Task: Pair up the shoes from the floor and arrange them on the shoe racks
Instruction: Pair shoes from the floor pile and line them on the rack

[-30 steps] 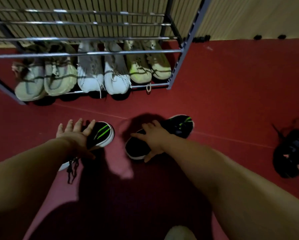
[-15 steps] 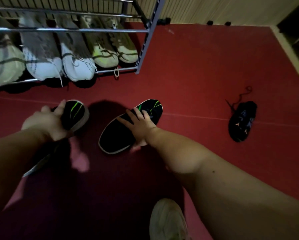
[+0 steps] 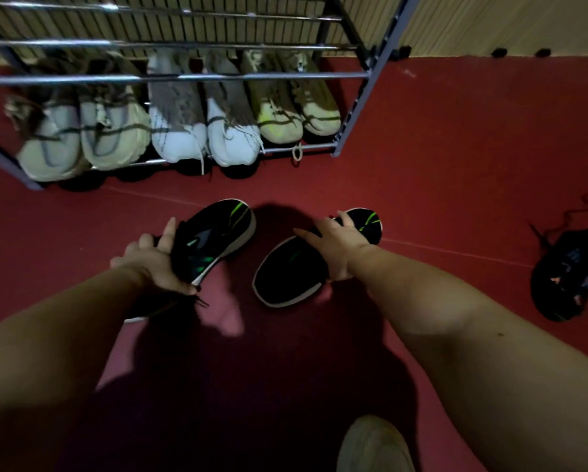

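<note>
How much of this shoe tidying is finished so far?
Three light pairs already sit on the bottom shelf of the rack. In hand: the left hand grips one black green-striped shoe, the right hand its mate. Left: shelving that pair, plus a dark shoe lying on the red floor.

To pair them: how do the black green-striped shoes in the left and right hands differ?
The left-hand shoe is turned sideways, showing grey-green side marks; the right-hand shoe shows mostly black. Laces dangle only from the left-hand shoe. Shared: green toe stripes, white sole edges.
</note>
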The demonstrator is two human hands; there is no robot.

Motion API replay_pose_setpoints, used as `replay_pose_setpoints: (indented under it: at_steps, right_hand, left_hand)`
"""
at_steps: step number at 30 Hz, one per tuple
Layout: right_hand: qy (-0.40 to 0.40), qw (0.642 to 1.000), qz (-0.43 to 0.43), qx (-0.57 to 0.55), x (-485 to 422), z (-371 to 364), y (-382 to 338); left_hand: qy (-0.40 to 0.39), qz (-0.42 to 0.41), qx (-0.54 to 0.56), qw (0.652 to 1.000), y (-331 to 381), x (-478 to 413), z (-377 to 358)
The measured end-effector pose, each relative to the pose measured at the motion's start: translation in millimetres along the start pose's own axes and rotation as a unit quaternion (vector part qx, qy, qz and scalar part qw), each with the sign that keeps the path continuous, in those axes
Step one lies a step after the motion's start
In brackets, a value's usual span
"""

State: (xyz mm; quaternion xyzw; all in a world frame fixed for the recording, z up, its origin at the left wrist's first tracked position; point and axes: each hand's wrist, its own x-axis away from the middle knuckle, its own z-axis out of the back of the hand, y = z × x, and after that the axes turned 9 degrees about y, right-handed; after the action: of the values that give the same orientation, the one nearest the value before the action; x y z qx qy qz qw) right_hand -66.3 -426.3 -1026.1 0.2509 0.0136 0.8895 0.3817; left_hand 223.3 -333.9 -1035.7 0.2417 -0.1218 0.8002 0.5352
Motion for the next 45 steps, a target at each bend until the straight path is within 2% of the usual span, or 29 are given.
replay_pose_setpoints:
  at_steps: [5, 10, 12, 16, 22, 24, 27, 28, 30, 33, 35, 38, 40, 42, 43, 45]
  right_hand:
    - [0.036, 0.996, 0.081, 0.024, -5, 8, -21]
    - [0.129, 0.970, 0.203, -0.043, -21, 16, -51]
    - [0.150, 0.961, 0.226, -0.059, -25, 18, -57]
    - [0.135, 0.976, 0.160, -0.056, -25, 19, -50]
    - [0.157, 0.975, 0.120, -0.104, -15, 29, -33]
    - [0.211, 0.955, 0.068, -0.194, -15, 32, -32]
    - [0.282, 0.888, -0.079, -0.354, -22, 38, -31]
    - [0.279, 0.872, -0.121, -0.384, -25, 42, -32]
    - [0.239, 0.865, -0.175, -0.405, -31, 49, -33]
    - [0.164, 0.893, -0.188, -0.375, -37, 53, -34]
    - [0.127, 0.899, -0.232, -0.349, -36, 49, -33]
    - [0.140, 0.861, -0.311, -0.378, -29, 44, -31]
    - [0.146, 0.855, -0.307, -0.393, -25, 43, -30]
    - [0.141, 0.828, -0.296, -0.456, -23, 44, -30]
    - [0.136, 0.800, -0.293, -0.506, -21, 44, -30]
    - [0.161, 0.708, -0.290, -0.623, -17, 48, -30]
  left_hand:
    - [0.036, -0.019, -0.012, 0.999, 1, 5, -4]
    - [0.063, -0.048, -0.007, 0.997, -5, 6, 3]
    - [0.087, -0.056, -0.007, 0.995, -6, 6, 3]
    - [0.119, -0.061, 0.026, 0.991, -6, 7, 6]
    - [0.102, -0.039, 0.130, 0.986, -7, 4, 6]
    - [0.084, -0.025, 0.182, 0.979, -7, 3, 8]
    - [0.066, -0.022, 0.263, 0.962, -4, 1, 15]
    - [0.070, -0.026, 0.280, 0.957, -2, 1, 17]
    - [0.074, -0.034, 0.298, 0.951, 3, 0, 20]
    - [0.078, -0.036, 0.311, 0.946, 6, 2, 19]
    - [0.079, -0.034, 0.317, 0.944, 4, 4, 16]
    - [0.078, -0.061, 0.307, 0.946, 3, 6, 14]
    - [0.087, -0.092, 0.288, 0.949, 11, 10, 16]
    - [0.108, -0.117, 0.271, 0.949, 25, 15, 19]
    - [0.117, -0.118, 0.278, 0.946, 35, 19, 20]
    - [0.130, -0.105, 0.313, 0.935, 56, 28, 20]
